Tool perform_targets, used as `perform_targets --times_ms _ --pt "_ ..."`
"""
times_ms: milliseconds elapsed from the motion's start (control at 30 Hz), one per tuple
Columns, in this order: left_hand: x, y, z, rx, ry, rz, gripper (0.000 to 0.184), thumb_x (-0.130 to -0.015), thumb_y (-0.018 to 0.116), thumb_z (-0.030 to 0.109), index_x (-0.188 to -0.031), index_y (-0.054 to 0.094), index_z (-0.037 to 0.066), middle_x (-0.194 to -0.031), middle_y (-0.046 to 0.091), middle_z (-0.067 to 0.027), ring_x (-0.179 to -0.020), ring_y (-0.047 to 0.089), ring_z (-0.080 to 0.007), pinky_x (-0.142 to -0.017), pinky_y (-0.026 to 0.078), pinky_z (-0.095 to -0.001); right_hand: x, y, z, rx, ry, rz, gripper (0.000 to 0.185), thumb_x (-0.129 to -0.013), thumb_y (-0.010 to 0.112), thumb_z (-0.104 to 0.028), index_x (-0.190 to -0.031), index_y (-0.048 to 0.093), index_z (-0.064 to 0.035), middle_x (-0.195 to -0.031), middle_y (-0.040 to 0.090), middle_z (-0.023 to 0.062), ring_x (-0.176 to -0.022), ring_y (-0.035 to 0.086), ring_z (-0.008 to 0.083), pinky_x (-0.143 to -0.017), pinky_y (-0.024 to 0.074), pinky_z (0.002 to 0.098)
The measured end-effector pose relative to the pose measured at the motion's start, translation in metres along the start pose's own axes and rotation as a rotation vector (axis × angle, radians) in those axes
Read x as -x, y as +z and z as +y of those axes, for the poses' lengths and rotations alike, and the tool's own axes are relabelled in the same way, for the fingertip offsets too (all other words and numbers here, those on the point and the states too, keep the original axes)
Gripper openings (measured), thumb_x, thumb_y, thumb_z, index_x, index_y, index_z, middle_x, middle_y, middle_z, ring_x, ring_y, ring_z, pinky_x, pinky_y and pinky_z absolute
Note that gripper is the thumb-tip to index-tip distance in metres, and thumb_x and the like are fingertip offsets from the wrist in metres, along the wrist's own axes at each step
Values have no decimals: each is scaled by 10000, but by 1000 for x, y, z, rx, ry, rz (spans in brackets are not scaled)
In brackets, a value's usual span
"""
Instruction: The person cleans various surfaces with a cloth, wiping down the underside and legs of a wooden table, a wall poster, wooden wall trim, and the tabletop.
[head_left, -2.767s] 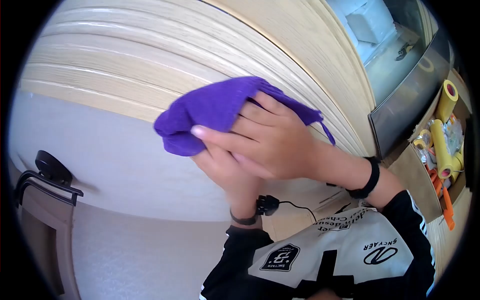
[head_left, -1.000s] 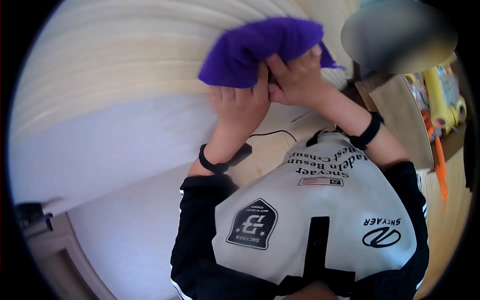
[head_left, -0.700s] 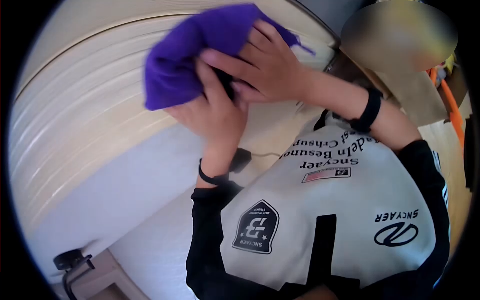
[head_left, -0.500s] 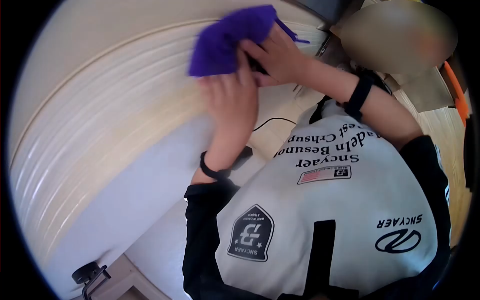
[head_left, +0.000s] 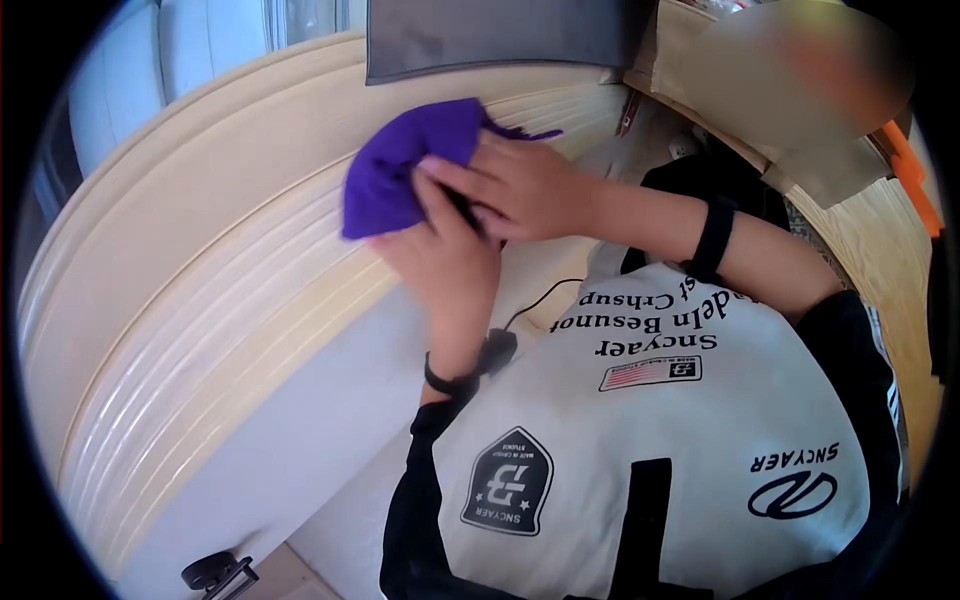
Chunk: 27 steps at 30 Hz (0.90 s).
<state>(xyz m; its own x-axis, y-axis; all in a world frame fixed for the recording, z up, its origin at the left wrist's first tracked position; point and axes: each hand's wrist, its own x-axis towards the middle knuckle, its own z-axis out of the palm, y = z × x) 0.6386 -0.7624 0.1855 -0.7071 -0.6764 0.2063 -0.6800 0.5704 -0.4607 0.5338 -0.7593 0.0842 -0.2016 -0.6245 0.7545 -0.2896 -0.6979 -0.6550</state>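
A bunched purple cloth (head_left: 410, 165) lies against the cream grooved moulding, its upper end trailing a thin strip to the right. My left hand (head_left: 445, 265) is closed on its lower edge, slightly blurred. My right hand (head_left: 530, 190) grips the cloth's right side, thumb and fingers bent over it. The two hands touch near the cloth's centre, where some fingertips are hidden. The grooved moulding (head_left: 240, 260) curves beneath and left of the cloth.
Above the moulding is a dark grey panel (head_left: 500, 38). A cardboard box (head_left: 825, 170) and an orange object (head_left: 912, 180) are at the upper right. A black round fitting (head_left: 208, 570) is at the lower left. A thin black cable (head_left: 545, 295) runs beside my left wrist.
Since half a second ago, the cloth and both hands appear lower and slightly further left in view. The view has shifted too, showing more of the dark panel. Both hands still grip the cloth.
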Motion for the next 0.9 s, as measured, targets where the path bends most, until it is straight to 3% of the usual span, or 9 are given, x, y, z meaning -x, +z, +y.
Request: perform_targets --times_ms 67,167,267,500,533,600,667,733,900 --pt "9 19 13 -116 29 -8 568 -760 574 255 -1269 489 18 -1073 549 -190 -1055 504 -381 -982 303 -543 21 -3 10 152 146 -121 713 -699 644 -187 -1349 380 -59 -1187 520 193 -1080 538 329 -867 475 390" --pt "8 51 21 -15 142 -91 498 -782 558 145 -1266 502 44 -1152 516 -191 -1107 477 -357 -1014 317 -480 47 -12 33 179 218 -97 701 -713 619 -136 -1358 353 -64 -1101 548 186 -996 561 327 -821 488 380" --pt "-6 74 22 110 183 -28 487 -791 544 118 -1268 495 32 -1164 518 -184 -1135 460 -357 -1012 313 -486 44 -27 38 134 393 -247 662 -748 588 -110 -1359 336 -76 -1070 553 197 -988 549 352 -817 479 385" --pt "32 75 50 225 153 -11 514 -781 589 214 -1235 489 -4 -1123 525 -206 -1135 452 -373 -1004 311 -503 73 -13 17 145 551 100 407 -771 578 -124 -1173 526 -97 -985 619 196 -832 615 359 -700 511 413" --pt "32 80 57 287 173 5 515 -776 596 216 -1232 495 -2 -1105 531 -206 -1108 465 -375 -995 311 -517 84 -8 25 200 497 207 384 -763 574 -121 -1146 544 -100 -910 629 193 -785 622 356 -677 512 408" --pt "28 82 76 412 227 74 482 -772 604 199 -1207 524 6 -1062 550 -199 -1055 496 -374 -963 338 -513 92 -28 20 141 706 157 315 -751 565 -119 -1061 599 -74 -809 629 196 -694 619 363 -681 502 427" --pt "14 79 99 528 274 168 449 -773 607 181 -1185 548 11 -1037 563 -192 -1030 514 -371 -940 364 -496 97 -62 15 252 766 106 283 -756 566 -116 -1031 613 -64 -833 641 184 -731 624 346 -707 501 416" --pt "17 77 117 731 219 -34 357 -775 589 79 -1126 598 11 -1030 594 -180 -967 566 -362 -878 434 -428 108 -100 7 317 777 115 256 -762 584 -124 -1009 621 -67 -830 645 175 -744 622 343 -705 502 412" --pt "-28 65 161 1237 331 -74 352 -768 529 -62 -1100 619 11 -1009 625 -181 -888 618 -339 -785 478 -341 106 -195 -5 617 923 93 206 -793 621 -200 -962 641 -83 -805 642 165 -723 620 339 -653 498 409"
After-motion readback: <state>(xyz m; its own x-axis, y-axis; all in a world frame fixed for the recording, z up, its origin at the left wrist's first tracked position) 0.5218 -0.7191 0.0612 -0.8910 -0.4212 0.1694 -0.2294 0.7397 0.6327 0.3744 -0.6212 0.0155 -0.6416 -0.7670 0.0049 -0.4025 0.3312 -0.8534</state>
